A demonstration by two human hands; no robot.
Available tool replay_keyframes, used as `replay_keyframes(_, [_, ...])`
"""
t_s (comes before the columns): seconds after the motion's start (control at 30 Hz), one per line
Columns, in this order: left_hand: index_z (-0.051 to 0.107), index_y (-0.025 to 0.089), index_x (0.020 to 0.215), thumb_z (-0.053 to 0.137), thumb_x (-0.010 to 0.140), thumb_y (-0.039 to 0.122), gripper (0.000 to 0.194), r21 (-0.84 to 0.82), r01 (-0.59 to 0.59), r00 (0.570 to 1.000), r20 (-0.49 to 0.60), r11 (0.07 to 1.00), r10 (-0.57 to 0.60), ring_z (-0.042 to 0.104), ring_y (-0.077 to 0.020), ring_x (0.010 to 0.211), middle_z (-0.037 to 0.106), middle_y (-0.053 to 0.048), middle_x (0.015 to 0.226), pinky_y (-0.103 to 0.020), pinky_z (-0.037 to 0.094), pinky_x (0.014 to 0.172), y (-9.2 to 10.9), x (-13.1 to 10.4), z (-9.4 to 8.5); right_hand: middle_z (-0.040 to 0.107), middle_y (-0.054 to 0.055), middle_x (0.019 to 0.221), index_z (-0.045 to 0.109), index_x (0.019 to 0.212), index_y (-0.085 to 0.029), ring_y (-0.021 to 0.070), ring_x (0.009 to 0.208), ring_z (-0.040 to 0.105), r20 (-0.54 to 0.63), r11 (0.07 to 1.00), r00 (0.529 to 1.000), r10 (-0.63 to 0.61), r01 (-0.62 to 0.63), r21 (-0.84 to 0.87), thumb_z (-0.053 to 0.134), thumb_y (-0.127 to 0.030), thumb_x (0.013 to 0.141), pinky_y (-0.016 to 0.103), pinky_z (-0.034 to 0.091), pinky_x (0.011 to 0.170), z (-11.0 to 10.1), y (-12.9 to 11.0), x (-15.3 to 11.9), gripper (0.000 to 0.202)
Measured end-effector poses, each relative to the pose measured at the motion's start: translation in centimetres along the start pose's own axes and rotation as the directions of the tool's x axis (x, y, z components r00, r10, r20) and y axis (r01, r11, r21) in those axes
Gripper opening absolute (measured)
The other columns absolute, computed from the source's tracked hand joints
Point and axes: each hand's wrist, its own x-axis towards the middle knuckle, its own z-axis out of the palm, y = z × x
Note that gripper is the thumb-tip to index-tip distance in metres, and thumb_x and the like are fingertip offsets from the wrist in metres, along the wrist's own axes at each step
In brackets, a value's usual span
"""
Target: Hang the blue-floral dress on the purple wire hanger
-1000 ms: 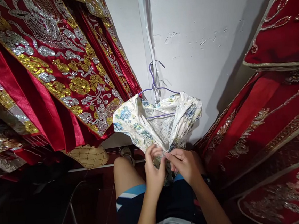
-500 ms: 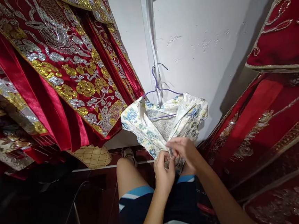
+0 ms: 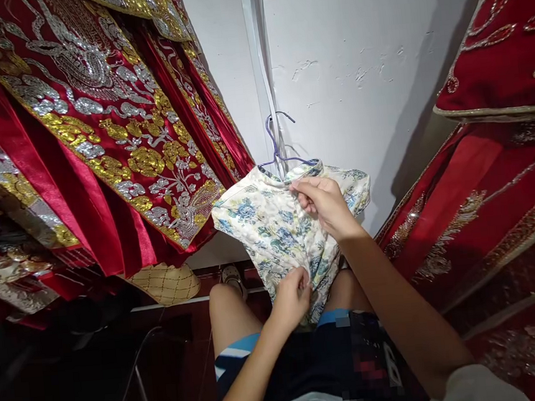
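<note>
A white floral top (image 3: 270, 225) with blue and yellow flowers and a stand collar hangs on a purple wire hanger (image 3: 276, 147). Its centre opening is closed up to the collar along a line that looks like a zipper. My right hand (image 3: 326, 204) is closed in a pinch at the upper end of this line, just under the collar; the zipper pull is hidden by the fingers. Lower down, my left hand (image 3: 292, 298) pinches the fabric beside the centre line. The garment's hem hangs over my lap between my knees.
A red costume with gold and silver sequins (image 3: 146, 161) hangs on the left. More red beaded garments (image 3: 492, 193) hang close on the right. Behind the hanger, a white pole (image 3: 261, 51) runs along the pale wall (image 3: 352, 43). A thin metal bar (image 3: 144, 392) stands at lower left.
My right hand has moved up from the garment's middle to its collar. The open V at the neck has closed. My left hand stays low, still holding the cloth.
</note>
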Motion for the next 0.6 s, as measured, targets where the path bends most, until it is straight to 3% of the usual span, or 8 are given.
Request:
replay_keyframes(0.07, [0.055,0.021,0.089,0.057,0.085,0.011,0.011,-0.032,-0.054,0.998,-0.022,0.998,0.053,0.055,-0.0182,0.075,0.057,-0.001,0.08,-0.029,0.041,0.07,1.7,1.8,-2.6,0.052,-0.005,0.049,0.069,0.076,-0.015,0.0062,0.042,0.04,0.008,1.0,1.0,0.006,-0.006,-0.016,0.074,-0.039,0.077,0.02,0.03,0.04,-0.1,0.4,-0.6,0.024])
replay_keyframes(0.13, [0.057,0.021,0.116,0.056,0.092,0.017,0.024,-0.057,-0.17,0.975,-0.154,0.984,0.16,0.058,-0.0174,0.076,0.059,-0.002,0.083,-0.03,0.046,0.075,4.2,4.3,-5.7,0.052,-0.004,0.048,0.067,0.073,-0.016,0.0069,0.042,0.041,0.012,0.999,1.0,-0.007,0.007,-0.037,0.075,-0.039,0.077,0.02,0.031,0.041,-0.2,0.5,-1.2,0.024])
replay_keyframes(0.23, [0.053,0.021,0.135,0.055,0.098,0.025,0.037,0.121,-0.313,0.88,-0.336,0.942,0.335,0.06,-0.0175,0.081,0.064,-0.004,0.093,-0.031,0.047,0.08,7.7,8.4,-9.8,0.052,-0.004,0.048,0.065,0.071,-0.017,0.0077,0.043,0.042,0.044,0.996,0.997,-0.059,0.062,-0.06,0.073,-0.038,0.078,0.021,0.032,0.042,-0.1,-0.1,-1.6,0.024])
replay_keyframes(0.33, [0.064,0.018,0.116,0.054,0.1,0.026,0.021,0.294,-0.347,0.847,-0.309,0.891,0.432,0.06,-0.0176,0.085,0.066,-0.004,0.093,-0.03,0.046,0.08,9.7,11.4,-11.6,0.048,-0.006,0.047,0.063,0.071,-0.018,0.0081,0.043,0.04,0.07,0.993,0.992,-0.102,0.106,-0.05,0.073,-0.039,0.079,0.022,0.03,0.043,-0.1,-0.6,-1.6,0.024])
replay_keyframes(0.43, [0.064,0.016,0.091,0.053,0.1,0.024,0.017,0.382,-0.375,0.815,-0.298,0.845,0.497,0.059,-0.0168,0.083,0.065,-0.004,0.087,-0.029,0.043,0.076,10.5,12.4,-11.7,0.045,-0.007,0.048,0.061,0.072,-0.019,0.0074,0.043,0.034,0.05,0.993,0.994,-0.099,0.102,-0.064,0.072,-0.04,0.078,0.023,0.025,0.043,-0.1,0.4,-1.1,0.024])
replay_keyframes(0.53, [0.062,0.016,0.088,0.052,0.1,0.024,0.018,0.37,-0.372,0.737,-0.439,0.851,0.513,0.058,-0.016,0.082,0.064,-0.003,0.085,-0.029,0.043,0.077,10.2,12.4,-12.4,0.047,-0.006,0.05,0.06,0.066,-0.018,0.0076,0.045,0.032,0.016,0.981,0.998,-0.059,0.061,-0.186,0.069,-0.036,0.076,0.024,0.022,0.045,-0.4,3.2,-1.2,0.022])
replay_keyframes(0.6, [0.062,0.016,0.087,0.054,0.1,0.025,0.018,0.25,-0.336,0.689,-0.592,0.908,0.418,0.057,-0.015,0.081,0.063,-0.002,0.084,-0.029,0.043,0.078,9.1,12.4,-14.1,0.046,-0.005,0.05,0.058,0.062,-0.019,0.0079,0.046,0.032,0.03,0.971,1.0,0.002,0.005,-0.237,0.066,-0.033,0.075,0.025,0.02,0.046,-0.8,5.3,-1.9,0.021])
